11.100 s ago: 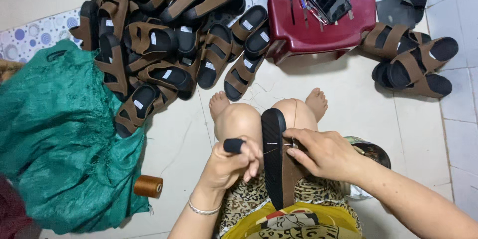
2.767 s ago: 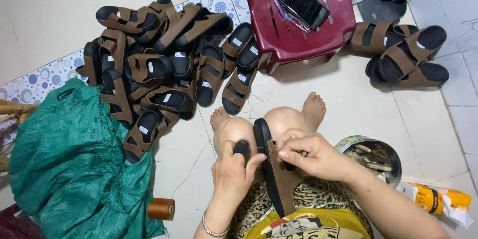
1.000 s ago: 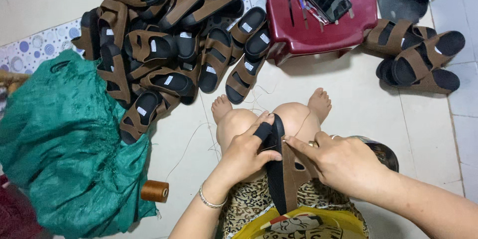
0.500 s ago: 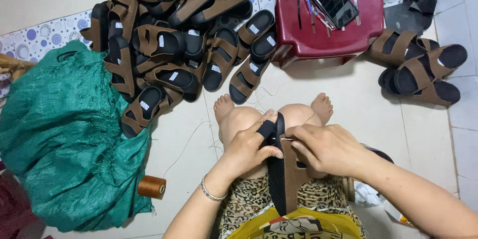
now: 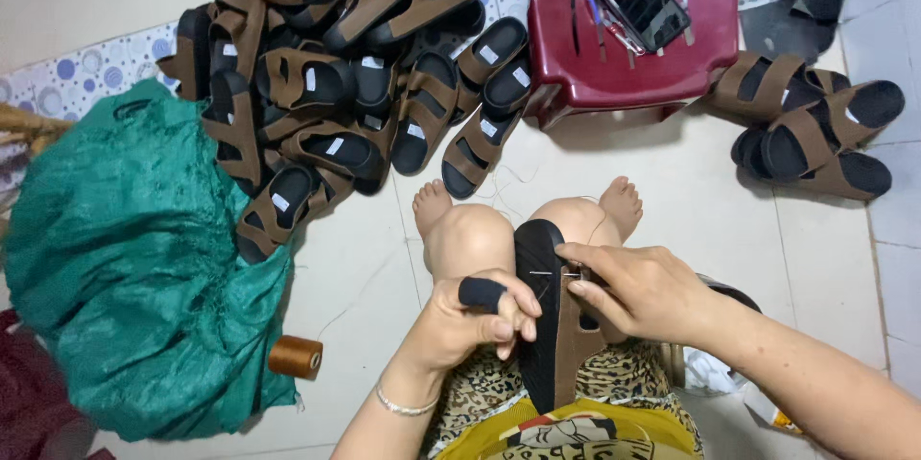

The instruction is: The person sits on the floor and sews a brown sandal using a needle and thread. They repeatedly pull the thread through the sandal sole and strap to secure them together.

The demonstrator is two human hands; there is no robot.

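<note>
Sandal: stood on edge between the knees, sole black, straps brown.
Handling: judged light; sole stiff, straps pliable; best gripped at the sole edge.
Left hand: closed on the sole edge, black guard worn on one finger.
Right hand: needle pinched at the strap.
Around: sandal pile, red stool, green sack, thread spool on the floor.

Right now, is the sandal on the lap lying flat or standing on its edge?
On edge: the sandal shows its black sole side between both knees.

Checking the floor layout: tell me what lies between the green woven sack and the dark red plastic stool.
Head view: the pile of brown strapped sandals lies between the green woven sack and the dark red plastic stool.
</note>
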